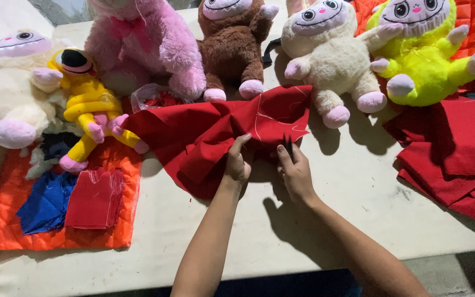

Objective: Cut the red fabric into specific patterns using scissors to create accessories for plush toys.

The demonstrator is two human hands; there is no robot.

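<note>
The left hand (238,164) pinches the red cloth (215,137) in its grip, in the middle of the bench (204,231). The right hand (295,173) grips small dark scissors (288,147) at the cloth's edge. Plush toys (325,55) sit along the far edge.

We see two bare forearms, both slim, uncovered from the lower edge of the view up to the wrists: no sleeves, no gloves. The left hand (238,163) and the right hand (296,173) carry no rings, watch or bracelets that we can make out. The fingernails look short and unpainted.
</note>
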